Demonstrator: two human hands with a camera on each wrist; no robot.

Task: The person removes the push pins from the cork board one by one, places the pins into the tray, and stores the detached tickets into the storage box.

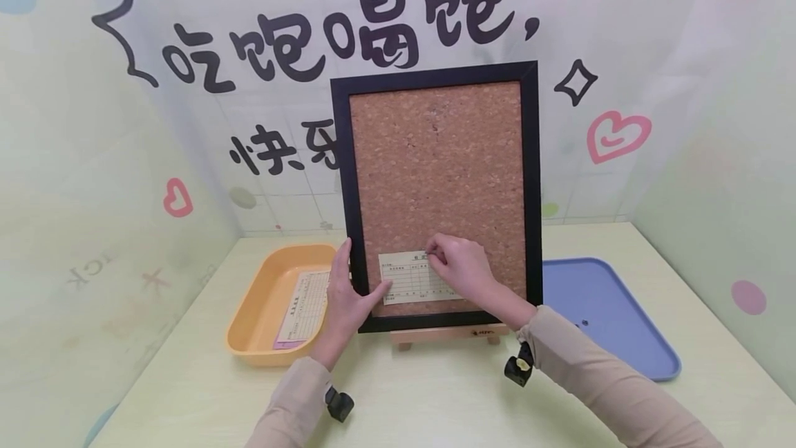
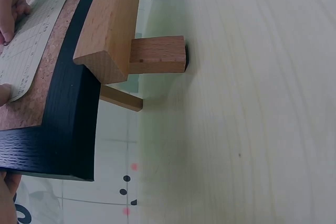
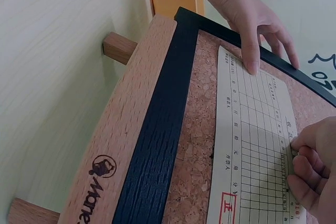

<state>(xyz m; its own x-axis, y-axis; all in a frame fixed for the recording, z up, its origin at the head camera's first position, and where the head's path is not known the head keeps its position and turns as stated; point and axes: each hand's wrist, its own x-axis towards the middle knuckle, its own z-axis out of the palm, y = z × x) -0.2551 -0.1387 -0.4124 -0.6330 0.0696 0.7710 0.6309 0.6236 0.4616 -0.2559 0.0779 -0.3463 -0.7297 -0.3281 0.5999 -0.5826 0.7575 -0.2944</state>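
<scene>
A cork board point(image 1: 435, 164) in a black frame leans upright on a small wooden easel point(image 1: 435, 332). A printed receipt slip point(image 1: 401, 281) lies flat against the cork near its bottom edge. My left hand point(image 1: 349, 296) grips the frame's left side, with the thumb pressing the slip's left part and the fingers behind the frame. My right hand point(image 1: 463, 265) is at the slip's top edge, thumb and fingertips pinching a small dark pin point(image 2: 6, 43), mostly hidden by the fingers. In the right wrist view, the slip point(image 3: 257, 145) shows its ruled grid and a red stamp.
On the left stands a yellow tray point(image 1: 249, 316) holding more printed slips point(image 1: 305, 310) over something purple. A blue tray point(image 1: 622, 327) with small dark pieces point(image 1: 582, 324) lies on the right, partly behind the board and right arm. A patterned wall point(image 1: 280, 206) rises behind the table.
</scene>
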